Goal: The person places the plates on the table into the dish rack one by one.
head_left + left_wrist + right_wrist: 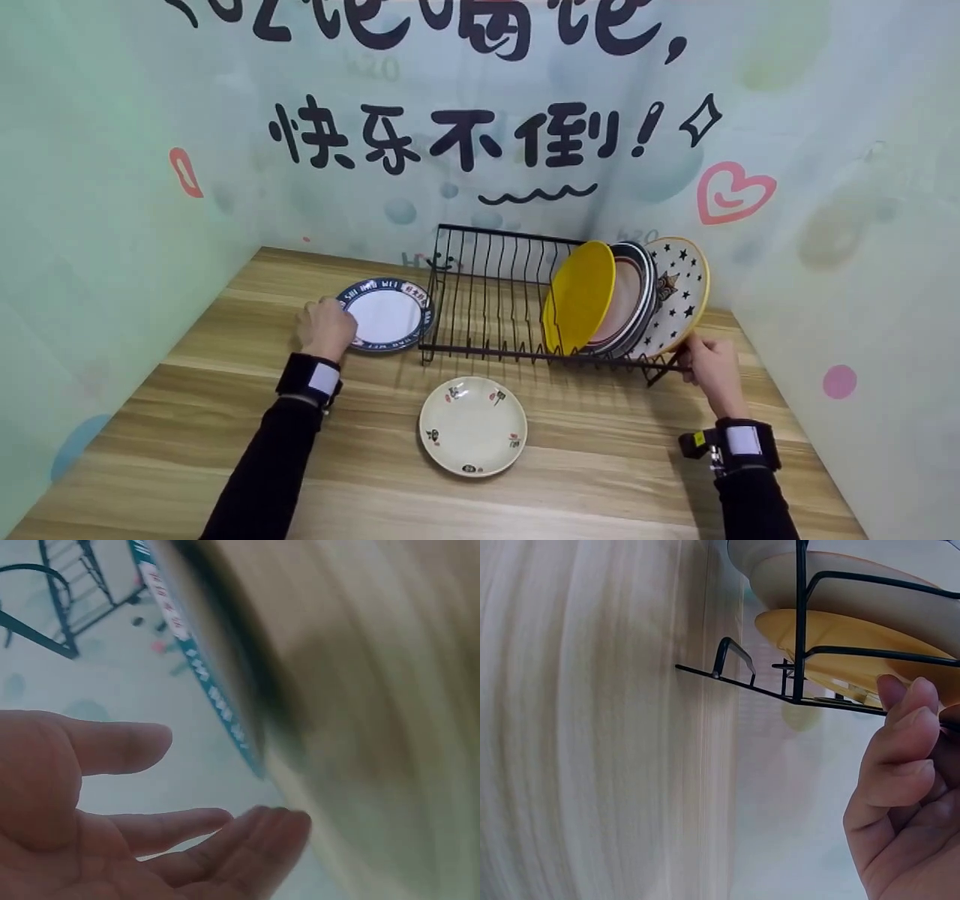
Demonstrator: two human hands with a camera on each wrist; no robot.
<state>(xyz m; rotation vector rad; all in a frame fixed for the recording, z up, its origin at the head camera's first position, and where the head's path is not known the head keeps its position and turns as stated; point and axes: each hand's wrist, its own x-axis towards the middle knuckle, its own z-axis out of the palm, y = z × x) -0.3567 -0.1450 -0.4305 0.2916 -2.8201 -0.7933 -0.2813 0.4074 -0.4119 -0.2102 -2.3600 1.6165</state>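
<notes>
My left hand (328, 328) is at the left edge of a white plate with a dark blue patterned rim (385, 316), which lies on the table. In the left wrist view the thumb and fingers (247, 847) are apart, with a gap between them and the rim. My right hand (714, 371) grips the right front corner of the black wire dish rack (495, 351); its curled fingers (907, 742) meet the wire in the right wrist view. Toward the rack's right end stand a yellow plate (581, 298), a dark-rimmed plate (624, 289) and a star-patterned plate (679, 289).
A cream plate with small printed figures (473, 427) lies flat in front of the rack. Printed cloth walls (360, 202) enclose the wooden table (360, 457) at the back and both sides. The rack's left slots hold no plates.
</notes>
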